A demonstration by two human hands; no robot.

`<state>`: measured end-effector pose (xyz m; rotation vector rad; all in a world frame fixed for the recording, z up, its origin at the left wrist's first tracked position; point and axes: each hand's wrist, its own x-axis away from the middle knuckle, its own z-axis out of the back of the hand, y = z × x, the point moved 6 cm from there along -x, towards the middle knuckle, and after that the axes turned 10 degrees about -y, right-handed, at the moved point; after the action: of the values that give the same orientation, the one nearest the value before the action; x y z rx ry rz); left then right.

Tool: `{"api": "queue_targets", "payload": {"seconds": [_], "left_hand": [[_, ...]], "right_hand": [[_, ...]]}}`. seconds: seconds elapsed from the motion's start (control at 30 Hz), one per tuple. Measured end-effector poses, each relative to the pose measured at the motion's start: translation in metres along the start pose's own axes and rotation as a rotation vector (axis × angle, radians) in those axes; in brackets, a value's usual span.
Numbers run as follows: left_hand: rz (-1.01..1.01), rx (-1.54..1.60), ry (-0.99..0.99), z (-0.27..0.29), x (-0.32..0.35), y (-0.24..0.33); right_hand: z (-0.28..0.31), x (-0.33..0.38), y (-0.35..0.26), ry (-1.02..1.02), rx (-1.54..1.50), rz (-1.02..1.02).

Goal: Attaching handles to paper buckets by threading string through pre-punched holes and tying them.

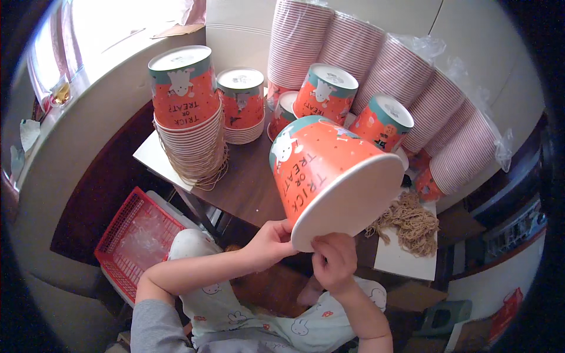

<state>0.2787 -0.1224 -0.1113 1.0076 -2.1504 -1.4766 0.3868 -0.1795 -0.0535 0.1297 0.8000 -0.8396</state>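
Note:
An orange paper bucket (318, 165) with a teal band, white ghost figures and dark lettering is tilted before me. Its wide white-rimmed mouth is turned toward my lap. My left hand (269, 246) grips the rim at its left, fingers partly hidden behind the wall. At the bottom of the rim, my right hand (336, 263) is closed in a pinch on the edge; whether a string is between the fingers cannot be made out. Beyond the bucket, a tan string bundle (415, 220) lies on the table's right side. A stack of upside-down buckets (187, 112) with tan strings hanging around it stands left.
More upturned buckets (241, 106) stand on the brown table (241, 176). Tall plastic-wrapped stacks of buckets (353, 53) line the back and right. A red basket (126, 241) holding clear plastic sits low at left. A green stool (444, 317) is at lower right.

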Motion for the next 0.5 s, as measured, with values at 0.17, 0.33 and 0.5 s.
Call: {"api": "queue_targets", "payload": {"seconds": [0.17, 0.33, 0.5], "left_hand": [[-0.011, -0.239, -0.162, -0.003, -0.005, 0.012], [-0.03, -0.681, 0.012, 0.047, 0.003, 0.053], [-0.156, -0.243, 0.368, 0.08, 0.004, 0.072]], "right_hand": [[0.009, 0.0, -0.001, 0.104, 0.059, 0.065], [0.024, 0.005, -0.007, 0.054, 0.102, 0.161], [0.023, 0.007, 0.0, -0.093, 0.051, 0.139]]}}
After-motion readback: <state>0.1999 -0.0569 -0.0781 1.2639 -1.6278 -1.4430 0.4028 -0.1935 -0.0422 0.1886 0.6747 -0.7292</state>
